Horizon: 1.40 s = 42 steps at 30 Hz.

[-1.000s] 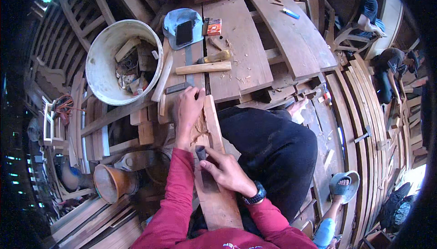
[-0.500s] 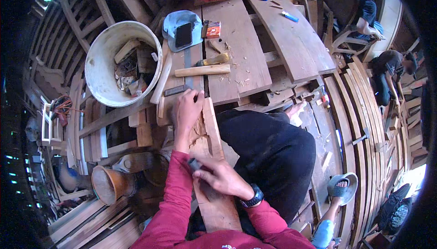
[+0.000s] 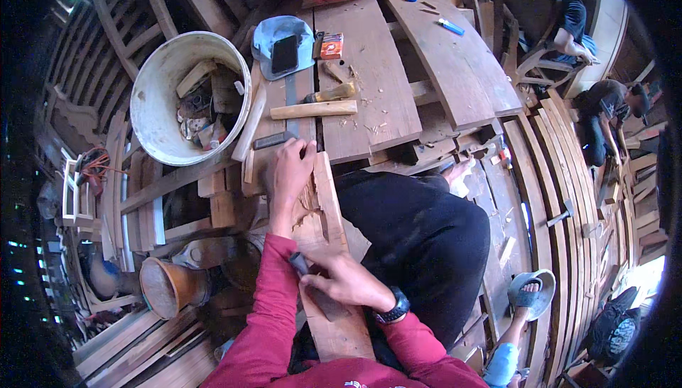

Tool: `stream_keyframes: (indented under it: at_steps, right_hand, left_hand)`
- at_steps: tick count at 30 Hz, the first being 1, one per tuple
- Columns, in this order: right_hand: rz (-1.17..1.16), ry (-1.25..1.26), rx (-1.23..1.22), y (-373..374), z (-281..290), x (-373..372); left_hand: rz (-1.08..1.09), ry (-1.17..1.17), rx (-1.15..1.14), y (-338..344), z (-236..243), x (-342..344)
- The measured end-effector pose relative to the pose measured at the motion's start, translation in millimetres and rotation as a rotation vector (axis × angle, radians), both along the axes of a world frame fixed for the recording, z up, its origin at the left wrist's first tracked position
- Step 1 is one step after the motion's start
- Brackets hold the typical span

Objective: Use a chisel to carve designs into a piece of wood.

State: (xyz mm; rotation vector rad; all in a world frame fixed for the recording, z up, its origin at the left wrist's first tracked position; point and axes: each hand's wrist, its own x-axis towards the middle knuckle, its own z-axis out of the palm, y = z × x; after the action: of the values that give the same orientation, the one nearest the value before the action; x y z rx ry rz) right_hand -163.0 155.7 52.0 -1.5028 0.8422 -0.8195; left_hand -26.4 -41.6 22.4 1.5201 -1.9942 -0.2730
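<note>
A long wooden board (image 3: 337, 338) runs away from my body, with a rough, chipped hollow along its far half. My left hand (image 3: 291, 171) is closed at the board's far end, its fingers curled by the edge. Lower on the board my right hand (image 3: 344, 278), with a watch on the wrist, grips a short dark grey bar-like tool (image 3: 299, 263). One end of that tool sticks out to the left; the rest is hidden under the fingers. Just beyond my left hand lies a flat dark grey block (image 3: 273, 140), on the planks.
A white bucket (image 3: 142, 111) of scraps stands at left, an orange-brown pot (image 3: 160, 288) below it. A wooden stick (image 3: 312, 109), a chisel-like tool (image 3: 332, 93), a blue cap (image 3: 261, 51) with a phone (image 3: 285, 54) and a lighter (image 3: 451, 26) lie on planks. Two people sit at far right.
The dark tool in my right hand has tilted and shifted slightly, and the right hand has moved a little. My left hand keeps its place on the board. The whole view has drifted slightly.
</note>
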Motion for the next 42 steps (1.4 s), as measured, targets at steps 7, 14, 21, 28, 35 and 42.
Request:
stream_keyframes:
  at_steps: [7,14,21,28,35,42]
  right_hand:
    - [-0.144,-0.062,0.129,-2.8,15.6,-1.7]
    - [-0.236,-0.123,0.131,-1.4,11.8,-0.8]
    - [-0.181,-0.105,0.110,-0.9,17.2,0.8]
    - [-0.004,-0.032,-0.010,1.3,-1.3,2.2]
    - [-0.026,-0.025,-0.022,-3.0,3.1,-2.8]
    - [-0.274,-0.008,0.193,-4.7,15.9,-6.9]
  left_hand:
    - [0.031,-0.068,0.017,0.1,0.9,0.2]
    - [-0.015,0.002,0.002,-2.0,-4.9,-5.5]
    - [-0.002,-0.002,0.037,-1.1,1.2,-2.9]
    - [0.035,-0.002,0.053,-1.7,-2.5,-0.2]
    - [0.018,-0.037,0.033,-1.6,-1.5,3.1]
    - [0.045,-0.050,0.023,-0.9,1.0,-4.0]
